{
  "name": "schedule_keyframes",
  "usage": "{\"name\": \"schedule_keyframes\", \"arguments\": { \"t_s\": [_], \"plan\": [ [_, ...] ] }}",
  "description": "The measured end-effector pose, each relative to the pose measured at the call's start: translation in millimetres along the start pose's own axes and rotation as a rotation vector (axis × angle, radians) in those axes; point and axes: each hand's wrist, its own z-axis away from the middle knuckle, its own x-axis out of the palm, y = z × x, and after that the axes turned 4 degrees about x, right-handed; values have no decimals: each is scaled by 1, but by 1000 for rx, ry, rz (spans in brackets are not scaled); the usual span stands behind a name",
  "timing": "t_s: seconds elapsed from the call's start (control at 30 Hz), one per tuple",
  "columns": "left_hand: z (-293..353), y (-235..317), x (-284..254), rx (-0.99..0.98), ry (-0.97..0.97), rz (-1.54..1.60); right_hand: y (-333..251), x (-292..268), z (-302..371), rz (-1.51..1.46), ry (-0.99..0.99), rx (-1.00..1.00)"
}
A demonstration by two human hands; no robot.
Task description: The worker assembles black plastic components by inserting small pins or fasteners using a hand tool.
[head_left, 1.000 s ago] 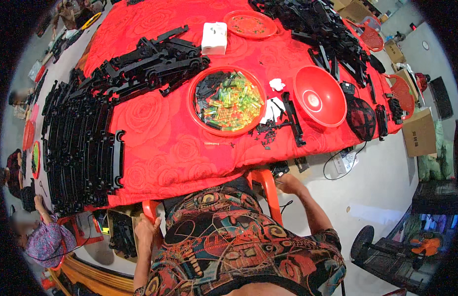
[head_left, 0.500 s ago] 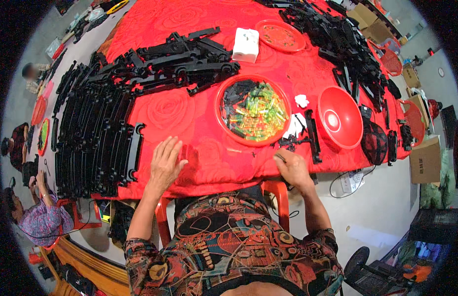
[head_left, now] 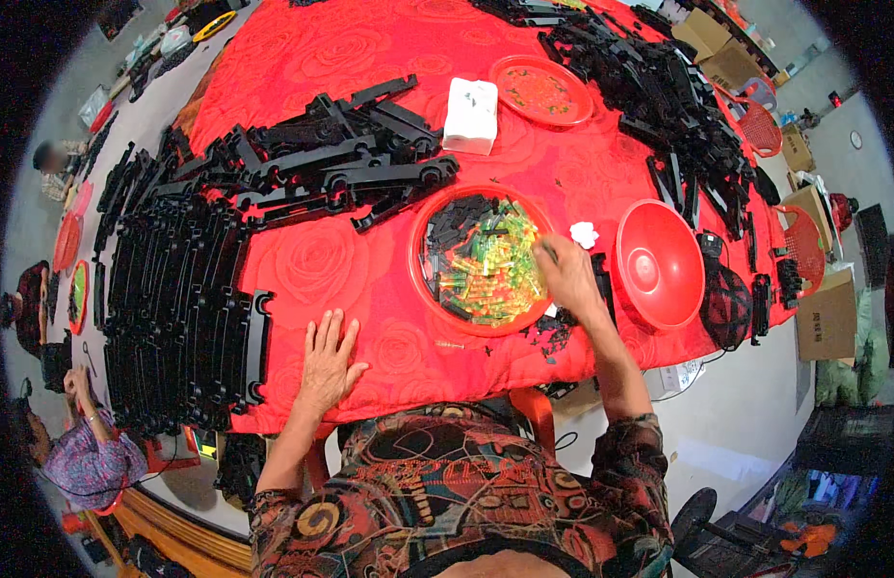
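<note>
My left hand [head_left: 328, 361] lies flat on the red cloth with its fingers spread, holding nothing. It rests to the right of the rows of long black plastic parts [head_left: 177, 299]. My right hand [head_left: 568, 276] is closed at the right rim of a round red tray [head_left: 420, 281]. Its fingers are bent together, and a small dark thing shows at them, too small to make out. Inside the tray, small yellow-green clear pieces [head_left: 490, 270] fill the right side and small black pieces [head_left: 457, 226] the left. Small black bits [head_left: 551, 342] lie below my right forearm, partly hidden.
An empty red bowl [head_left: 659, 265] stands right of my right hand, near a crumpled white tissue [head_left: 583, 234]. Behind the tray are a white tissue pack [head_left: 470, 116] and another red tray [head_left: 543, 89]. Black parts are heaped far right [head_left: 659, 106]. A person [head_left: 95, 458] sits at left.
My right hand has moved up from the table's front edge to the tray's right rim. The left hand lies flatter on the cloth. The whole view has shifted, with the table lower in it.
</note>
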Motion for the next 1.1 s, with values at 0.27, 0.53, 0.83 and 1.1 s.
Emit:
{"name": "schedule_keyframes", "arguments": {
  "t_s": [0.27, 0.53, 0.83, 1.1],
  "plan": [
    [-1, 1, 8, 2, 15, 40, -2, 28, -18, 110, 11, -32],
    [3, -10, 17, 53, 244, 161, -15, 35, 9, 113, 88, 17],
    [-18, -14, 1, 64, 420, 288, 12, 76, 17, 323, 144, -72],
    [-56, -10, -6, 104, 414, 278, 5, 111, -2, 512, 179, 19]
  ]
}}
